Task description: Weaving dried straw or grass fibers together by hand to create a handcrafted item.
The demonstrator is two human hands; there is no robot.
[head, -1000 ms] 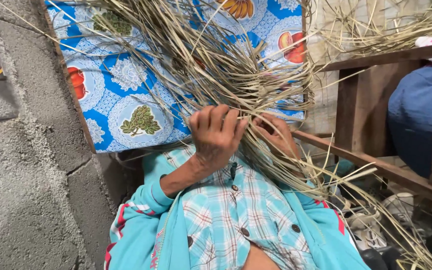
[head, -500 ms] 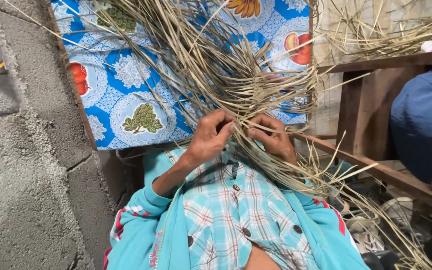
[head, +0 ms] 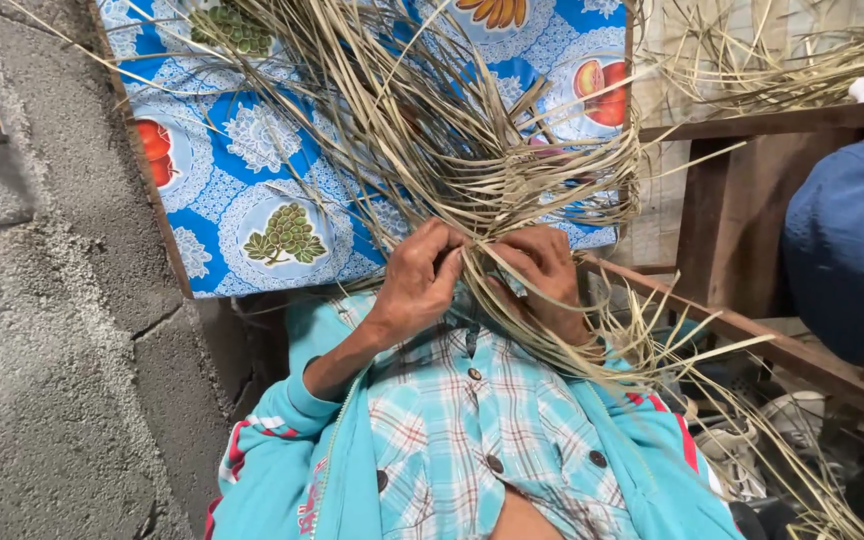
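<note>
A loose mass of long dry straw strips (head: 452, 150), partly woven together, spreads over a blue patterned cloth (head: 252, 190) in front of me. My left hand (head: 420, 280) is closed around a few strips at the near edge of the weave. Just to its right, my right hand (head: 542, 275) pinches other strips, with more strands running over its back and wrist. Both hands sit close together above my checked shirt and turquoise jacket. The fingertips are partly hidden among the strips.
A rough grey concrete block wall (head: 42, 330) fills the left side. A wooden frame (head: 752, 330) runs along the right, with a blue bundle (head: 842, 240) behind it, more straw (head: 782, 60) on top and shoes (head: 792, 420) on the floor beneath.
My left hand has shifted down and right from over the strips, uncovering my right hand. Both hands now work closer together at the edge of the weave.
</note>
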